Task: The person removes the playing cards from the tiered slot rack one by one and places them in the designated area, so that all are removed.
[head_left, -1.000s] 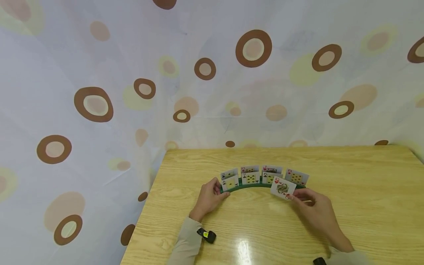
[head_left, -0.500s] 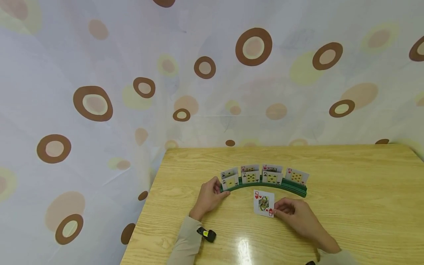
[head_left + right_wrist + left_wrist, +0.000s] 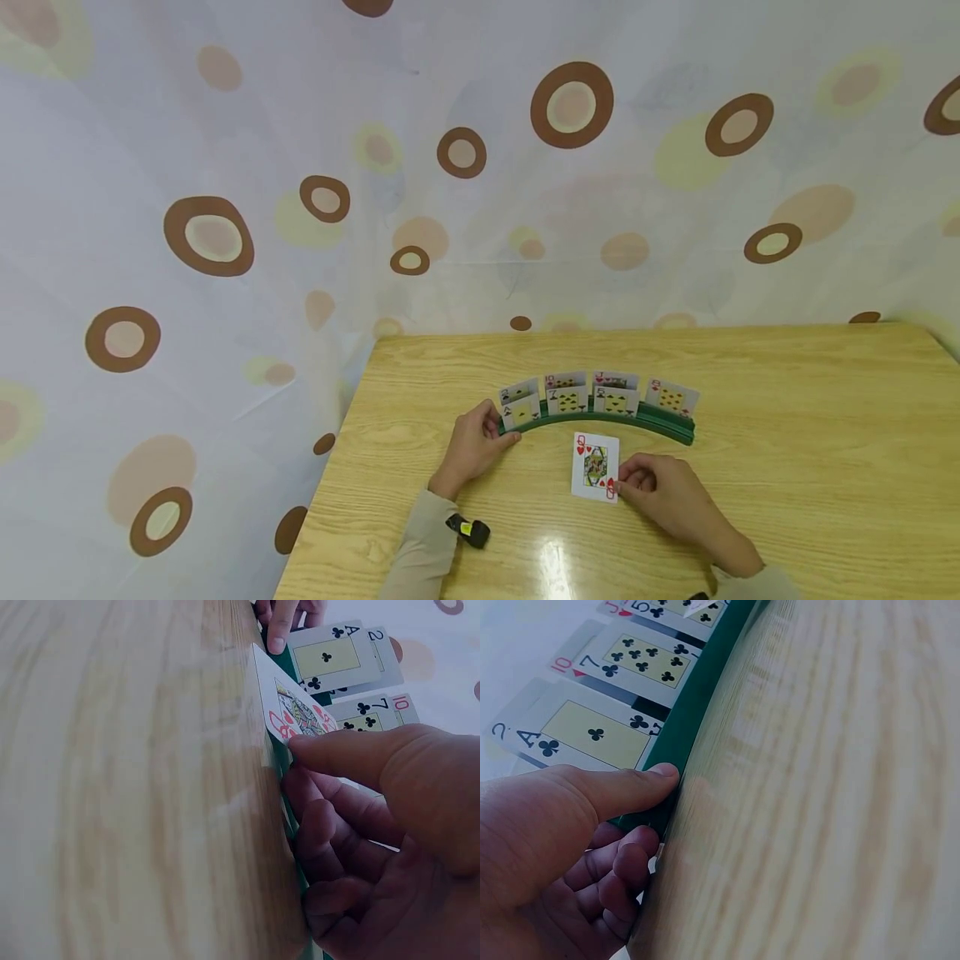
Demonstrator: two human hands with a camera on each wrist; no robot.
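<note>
My left hand (image 3: 472,446) grips the left end of a green curved card holder (image 3: 667,423), thumb in front and the other fingers curled at its end. In my right hand (image 3: 671,496) is the queen of hearts (image 3: 595,467), pinched by its lower right corner. The queen faces up, close over the table in front of the holder. Upright in the holder's front row are the ace of clubs (image 3: 594,735), seven of clubs (image 3: 641,664) and five of clubs (image 3: 617,403). Behind them a two, a red ten and a red jack are partly hidden.
A red eight (image 3: 672,397) stands in the holder's back row at the right, with bare green slot before it. The holder rests on a wood-grain table (image 3: 825,433). A patterned cloth (image 3: 480,208) hangs behind the table's far edge.
My right hand has taken the queen of hearts from the holder's right part, left and toward me, and lowered it flatter over the table. My left hand stays on the holder.
</note>
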